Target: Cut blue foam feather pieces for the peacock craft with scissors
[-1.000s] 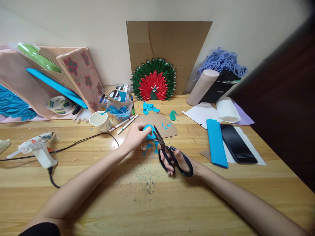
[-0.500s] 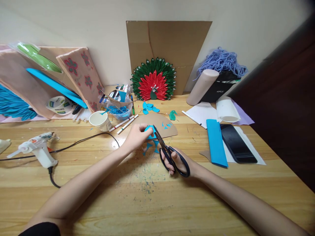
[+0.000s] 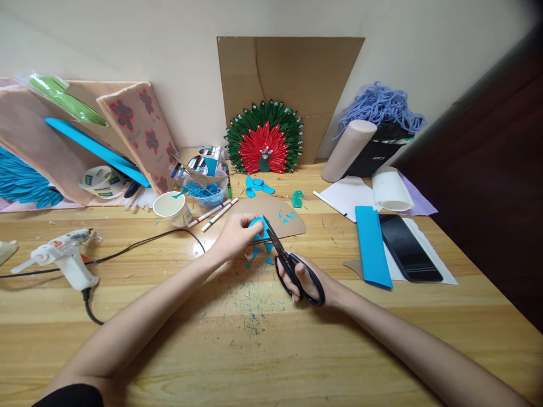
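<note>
Foam piece [image 3: 255,225], blue, sits pinched in left hand [image 3: 235,233] just above the table [image 3: 254,350]. Right hand [image 3: 306,280] grips black scissors [image 3: 288,261], blades nearly shut on the piece's edge. Progress, my read: cutting midway. Blue offcuts [image 3: 259,252] lie under it, finished petals [image 3: 258,185] beyond the cardboard semicircle [image 3: 282,216] (count unclear). Piece's outline mostly hidden by fingers. Glue gun [image 3: 63,258] well apart at left.

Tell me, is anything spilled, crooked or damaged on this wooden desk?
Small blue paper offcuts lie scattered on the wooden desk below the blue paper piece that the left hand holds and the right hand cuts with black scissors. Dried paint specks mark the wood nearby. Nothing looks broken.
</note>
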Motion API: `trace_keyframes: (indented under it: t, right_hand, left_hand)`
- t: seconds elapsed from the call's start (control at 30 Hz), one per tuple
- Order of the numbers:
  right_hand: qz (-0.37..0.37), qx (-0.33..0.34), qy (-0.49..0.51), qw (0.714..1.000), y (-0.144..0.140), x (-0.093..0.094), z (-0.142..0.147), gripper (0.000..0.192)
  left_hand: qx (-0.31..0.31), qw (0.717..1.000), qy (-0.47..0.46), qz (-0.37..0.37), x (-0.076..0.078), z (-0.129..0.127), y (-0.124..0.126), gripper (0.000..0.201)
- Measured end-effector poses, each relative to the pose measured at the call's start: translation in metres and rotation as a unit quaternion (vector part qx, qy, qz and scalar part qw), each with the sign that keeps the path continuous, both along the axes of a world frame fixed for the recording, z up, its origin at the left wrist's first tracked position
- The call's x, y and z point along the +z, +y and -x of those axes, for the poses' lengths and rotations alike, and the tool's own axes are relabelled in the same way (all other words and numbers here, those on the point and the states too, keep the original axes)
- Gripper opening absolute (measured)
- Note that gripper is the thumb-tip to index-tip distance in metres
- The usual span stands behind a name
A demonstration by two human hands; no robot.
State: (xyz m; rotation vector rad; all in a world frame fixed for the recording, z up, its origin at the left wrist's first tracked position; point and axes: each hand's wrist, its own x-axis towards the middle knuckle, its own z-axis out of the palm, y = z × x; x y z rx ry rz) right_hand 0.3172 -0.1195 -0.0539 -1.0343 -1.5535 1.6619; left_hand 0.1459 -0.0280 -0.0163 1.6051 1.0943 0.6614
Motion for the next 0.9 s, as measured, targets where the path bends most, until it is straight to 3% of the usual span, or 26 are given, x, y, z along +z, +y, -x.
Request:
trace_keyframes:
  t: [0.27,0.47,0.6,0.77,0.9]
  right_hand:
    - [-0.014,-0.010,-0.012,1.000,0.000,0.003,0.001,0.066]
    - [-0.022,-0.010,-0.008,1.000,0.000,0.001,-0.001,0.060]
    - [0.006,-0.060,0.030,0.998,0.002,-0.008,0.000,0.059]
    - [0.115,-0.149,0.140,0.972,0.015,-0.018,-0.001,0.071]
    - [0.125,-0.183,0.184,0.958,0.028,-0.015,-0.006,0.072]
  left_hand:
    - [-0.007,0.999,-0.007,0.039,0.003,0.000,-0.001,0.023]
    - [-0.012,1.000,0.000,0.020,0.004,0.001,0.001,0.025]
    - [-0.018,1.000,-0.004,0.016,0.000,0.002,0.004,0.029]
    - [-0.065,0.997,-0.002,0.034,-0.011,0.003,0.004,0.038]
    - [-0.072,0.997,0.027,0.008,-0.016,0.004,0.009,0.041]
